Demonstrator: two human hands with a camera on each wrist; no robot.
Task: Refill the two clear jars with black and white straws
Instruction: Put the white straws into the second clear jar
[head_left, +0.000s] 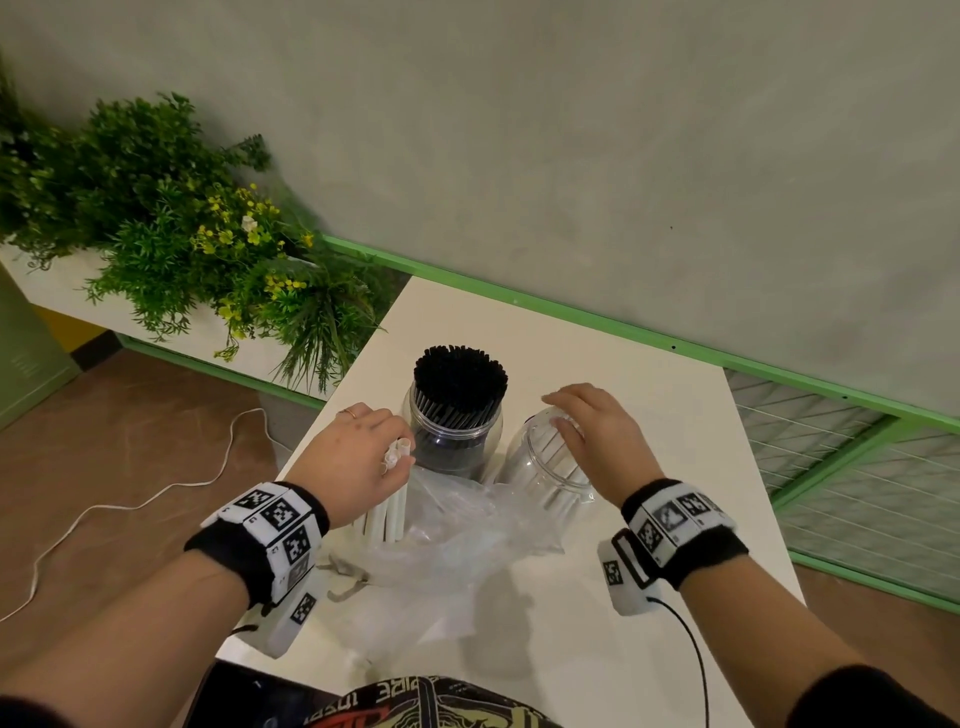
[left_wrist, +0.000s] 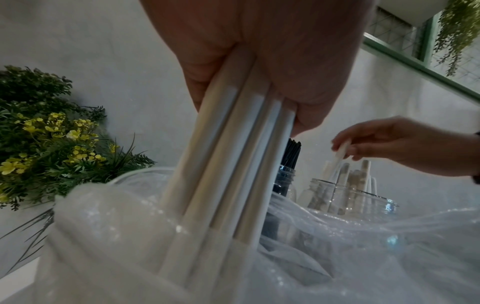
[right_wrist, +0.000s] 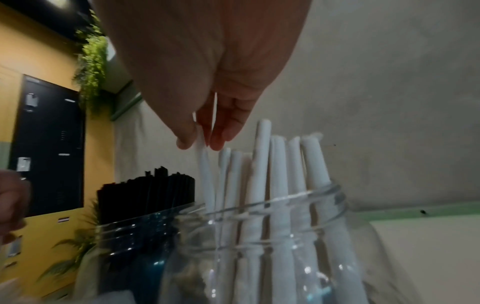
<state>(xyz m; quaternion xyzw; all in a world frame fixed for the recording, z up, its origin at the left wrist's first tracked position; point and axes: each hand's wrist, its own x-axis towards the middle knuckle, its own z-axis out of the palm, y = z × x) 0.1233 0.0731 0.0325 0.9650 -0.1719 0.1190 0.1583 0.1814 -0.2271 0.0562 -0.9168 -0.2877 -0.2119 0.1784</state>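
Black-straw jar (head_left: 457, 415) is sitting at the far middle of the desk (head_left: 649, 374), packed with black straws (head_left: 460, 371) sticking up over the rim, so that half is looking done. White-straw jar (head_left: 550, 467) is standing just right of it, touching or nearly so, and is holding only a loose handful of white straws (right_wrist: 275, 174), so it is looking well short of full. Right hand (head_left: 592, 431) is hovering over that jar's mouth, thumb and fingertips (right_wrist: 217, 142) pinching the top of one white straw that is already partly in. Left hand (head_left: 363, 447) is gripping a bundle of white straws (left_wrist: 233, 164), fingers curled round their upper ends, lower ends still down in the clear plastic bag (head_left: 457, 525) lying crumpled on the near side of the jars. Judging from this, what is left is moving the bagged white straws across. Head view is showing the layout and both jars' fill, but is hiding the right-hand pinch behind the hand. Right wrist view is showing that pinch and the threaded rim plainly. Left wrist view is showing the bundle half out of the bag, which the head view mostly covers. Plants (head_left: 171, 208) are sitting far left.
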